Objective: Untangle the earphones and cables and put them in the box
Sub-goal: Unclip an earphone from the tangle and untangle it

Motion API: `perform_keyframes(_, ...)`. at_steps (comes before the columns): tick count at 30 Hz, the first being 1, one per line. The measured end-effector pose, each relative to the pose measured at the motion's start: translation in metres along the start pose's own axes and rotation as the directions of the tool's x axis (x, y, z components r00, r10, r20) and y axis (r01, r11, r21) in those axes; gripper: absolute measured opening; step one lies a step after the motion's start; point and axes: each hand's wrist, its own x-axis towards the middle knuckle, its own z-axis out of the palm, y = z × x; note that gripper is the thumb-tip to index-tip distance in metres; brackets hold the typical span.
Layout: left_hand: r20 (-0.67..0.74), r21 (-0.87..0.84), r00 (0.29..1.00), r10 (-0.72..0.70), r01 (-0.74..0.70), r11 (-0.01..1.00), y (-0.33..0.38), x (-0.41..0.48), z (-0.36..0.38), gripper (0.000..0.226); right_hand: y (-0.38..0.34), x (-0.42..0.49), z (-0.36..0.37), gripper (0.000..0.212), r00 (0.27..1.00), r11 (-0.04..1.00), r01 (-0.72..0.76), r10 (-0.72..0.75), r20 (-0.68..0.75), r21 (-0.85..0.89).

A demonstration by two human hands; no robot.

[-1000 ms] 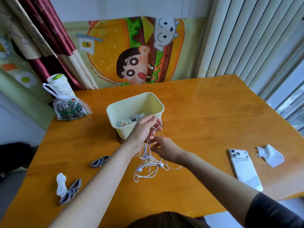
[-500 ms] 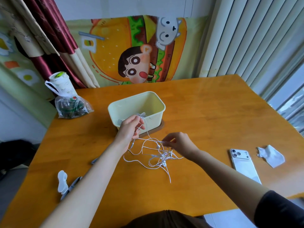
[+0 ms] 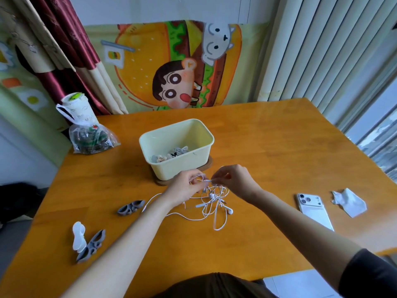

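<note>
White earphones, apparently tangled, pinched by left hand and right hand near box.

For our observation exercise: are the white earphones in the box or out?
Out. The white earphones lie tangled on the table in front of the box, the left hand and right hand pinching their cord.

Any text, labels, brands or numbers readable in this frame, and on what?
Nothing can be read with certainty.
Bag: small dark print beside a red and green mark, too blurred to read.
Phone: no brand or lettering visible.
Banner: cartoon pictures only, no words.
</note>
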Motion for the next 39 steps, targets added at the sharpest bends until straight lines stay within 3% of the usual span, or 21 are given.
perform_keyframes(5,-0.083,-0.022,0.996,0.023,-0.025,0.999,-0.006,0.002,-0.001,0.008,-0.003,-0.002,-0.005,0.004,1.000,0.998,0.018,-0.018,0.013,0.055)
perform_keyframes(11,-0.124,-0.052,0.992,-0.015,0.009,0.999,0.001,0.001,0.000,0.016,-0.003,0.000,-0.007,0.006,0.999,0.999,0.027,-0.025,0.030,-0.043)
perform_keyframes(16,-0.209,-0.154,0.976,-0.058,0.026,0.988,0.010,0.000,-0.003,0.023,-0.011,-0.004,0.002,0.019,0.995,0.994,0.103,-0.102,0.016,-0.046)
perform_keyframes(23,-0.301,-0.170,0.953,-0.043,-0.009,0.985,0.011,-0.001,-0.006,0.020,-0.014,-0.005,0.002,0.006,0.991,0.997,0.072,-0.070,-0.111,0.017)
perform_keyframes(26,-0.339,-0.250,0.932,-0.125,0.038,0.967,0.012,-0.001,-0.007,0.021,-0.014,-0.008,-0.001,0.007,0.995,0.996,0.091,-0.091,-0.036,-0.013)
perform_keyframes(30,-0.338,-0.327,0.926,-0.168,0.052,0.943,0.017,-0.002,-0.007,0.020,-0.020,-0.015,0.003,0.015,0.989,0.985,0.104,-0.088,0.117,-0.135)
perform_keyframes(35,-0.288,-0.418,0.937,-0.196,0.061,0.907,0.017,0.001,-0.014,0.022,-0.016,-0.008,0.005,0.023,0.997,0.929,0.006,0.024,0.076,-0.370)
perform_keyframes(37,-0.242,-0.413,0.956,-0.168,0.055,0.909,0.018,-0.001,-0.018,0.020,-0.011,-0.002,0.003,0.042,0.995,0.927,-0.045,0.073,0.061,-0.372)
perform_keyframes(39,-0.174,-0.388,0.978,-0.118,0.042,0.921,0.021,-0.004,-0.022,0.015,-0.010,0.002,0.002,0.060,0.997,0.968,-0.021,0.039,0.067,-0.251)
